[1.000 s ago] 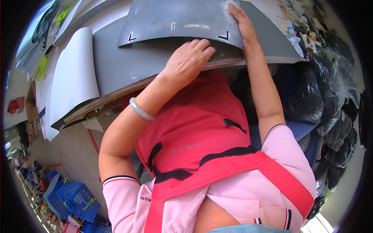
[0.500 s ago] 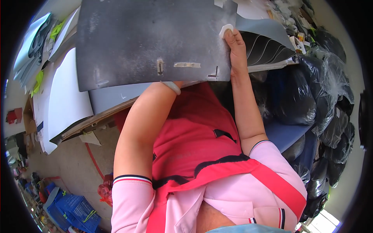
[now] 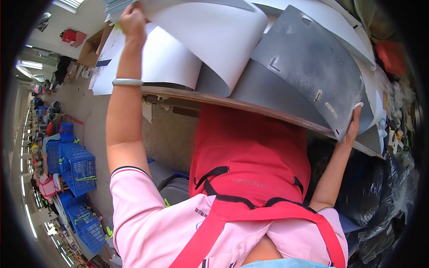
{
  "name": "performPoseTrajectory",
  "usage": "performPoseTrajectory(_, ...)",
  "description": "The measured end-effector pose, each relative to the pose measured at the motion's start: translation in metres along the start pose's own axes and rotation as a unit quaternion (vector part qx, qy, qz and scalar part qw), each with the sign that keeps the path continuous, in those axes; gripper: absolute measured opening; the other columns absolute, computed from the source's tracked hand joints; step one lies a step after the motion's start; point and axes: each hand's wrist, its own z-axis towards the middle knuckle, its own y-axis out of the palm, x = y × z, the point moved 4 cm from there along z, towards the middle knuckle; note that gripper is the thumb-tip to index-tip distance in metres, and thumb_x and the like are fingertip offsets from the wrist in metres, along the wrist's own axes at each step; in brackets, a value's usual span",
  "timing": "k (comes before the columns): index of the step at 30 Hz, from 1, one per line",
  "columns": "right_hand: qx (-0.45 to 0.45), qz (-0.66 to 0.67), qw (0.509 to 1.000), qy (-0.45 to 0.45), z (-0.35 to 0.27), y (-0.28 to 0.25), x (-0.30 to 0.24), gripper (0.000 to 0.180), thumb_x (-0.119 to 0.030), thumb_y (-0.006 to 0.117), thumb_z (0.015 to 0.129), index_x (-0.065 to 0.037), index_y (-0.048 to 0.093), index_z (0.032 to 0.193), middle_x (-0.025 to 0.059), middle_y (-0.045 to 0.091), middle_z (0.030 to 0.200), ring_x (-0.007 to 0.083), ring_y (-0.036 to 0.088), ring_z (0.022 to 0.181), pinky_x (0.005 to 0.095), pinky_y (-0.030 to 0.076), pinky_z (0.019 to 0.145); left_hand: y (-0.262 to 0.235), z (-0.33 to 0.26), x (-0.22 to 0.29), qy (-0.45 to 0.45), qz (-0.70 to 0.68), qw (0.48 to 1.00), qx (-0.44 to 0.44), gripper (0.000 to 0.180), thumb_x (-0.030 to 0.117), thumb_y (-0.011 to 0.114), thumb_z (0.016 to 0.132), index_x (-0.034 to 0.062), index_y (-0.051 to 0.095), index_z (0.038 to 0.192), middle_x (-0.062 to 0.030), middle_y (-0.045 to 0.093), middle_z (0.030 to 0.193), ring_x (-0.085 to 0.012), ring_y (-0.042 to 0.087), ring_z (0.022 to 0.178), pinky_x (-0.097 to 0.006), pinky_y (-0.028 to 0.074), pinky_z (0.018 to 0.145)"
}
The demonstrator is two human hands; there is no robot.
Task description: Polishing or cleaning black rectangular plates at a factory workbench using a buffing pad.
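Blue plastic crates (image 3: 73, 167) sitting on floor at your left; black bags (image 3: 380, 196) piling under worktop edge (image 3: 268, 111) at your right.

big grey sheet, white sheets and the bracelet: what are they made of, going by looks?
Grey sheet: thin flexible sheet, likely synthetic leather or coated board; matte, and it curves without creasing. White sheets: smooth flexible paper or plastic, rolling in a soft curl. Bracelet on the left wrist: pale glossy band, perhaps jade or plastic.

A wooden table (image 3: 268, 110) is running across the upper frame, bearing curled white sheets (image 3: 214, 44) and grey sheets (image 3: 308, 67).
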Motion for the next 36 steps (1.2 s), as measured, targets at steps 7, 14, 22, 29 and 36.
performPoseTrajectory(7, -0.003, -0.068, 0.998, 0.012, 0.004, 0.001, 0.0, 0.054, -0.036, 0.06, 0.102, -0.006, 0.048, 0.145, 0.011, 0.056, 0.141, 0.0272, 0.056, 0.127, 0.0418, 0.045, 0.111, -0.26, 0.038, -0.144, -0.193, 0.014, 0.962, 0.191, 0.027, 0.004, 0.069, 0.091, -0.0017, 0.067, 0.118, -0.0111, 0.069, 0.103, -0.0224, 0.069, 0.088, -0.041, 0.057, 0.069)
performPoseTrajectory(14, 0.014, -0.147, 0.989, 0.006, 0.008, 0.005, -0.009, 0.044, -0.03, 0.061, 0.103, -0.003, 0.054, 0.138, 0.0089, 0.062, 0.131, 0.0206, 0.061, 0.118, 0.0357, 0.051, 0.102, -0.312, -0.028, -0.276, -0.33, -0.042, 0.935, 0.123, 0.021, 0.023, 0.077, 0.09, 0.0079, 0.067, 0.102, -0.0034, 0.064, 0.082, -0.0166, 0.061, 0.063, -0.033, 0.049, 0.058)
performPoseTrajectory(22, -0.04, -0.167, 0.984, 0.055, 0.016, 0.034, -0.004, 0.02, -0.026, 0.07, 0.097, -0.008, 0.069, 0.107, 0.0001, 0.071, 0.098, 0.0093, 0.066, 0.088, 0.0242, 0.054, 0.082, -0.156, -0.073, -0.058, 0.163, 0.178, 0.97, 0.02, 0.038, 0.012, 0.071, 0.094, -0.0032, 0.064, 0.128, -0.0138, 0.07, 0.11, -0.0176, 0.066, 0.097, -0.03, 0.053, 0.09)
performPoseTrajectory(29, -0.078, -0.492, 0.867, 0.025, 0.037, 0.064, 0.0, 0.025, -0.031, 0.075, 0.094, -0.006, 0.071, 0.096, -0.0027, 0.066, 0.086, 0.0054, 0.055, 0.076, 0.0216, 0.044, 0.072, 0.073, -0.269, 0.04, 0.225, 0.17, 0.845, -0.455, 0.017, 0.011, 0.073, 0.089, 0.0006, 0.069, 0.102, -0.01, 0.066, 0.095, -0.0265, 0.064, 0.086, -0.035, 0.052, 0.079)
performPoseTrajectory(36, -0.091, -0.539, 0.837, -0.022, 0.039, 0.05, -0.005, 0.029, -0.033, 0.076, 0.092, -0.004, 0.072, 0.095, -0.0035, 0.063, 0.084, 0.0062, 0.052, 0.079, 0.0227, 0.042, 0.074, 0.102, -0.3, 0.028, 0.285, 0.243, 0.783, -0.496, 0.024, 0.016, 0.077, 0.082, 0.0033, 0.068, 0.101, -0.0086, 0.064, 0.099, -0.0299, 0.061, 0.096, -0.041, 0.051, 0.083)
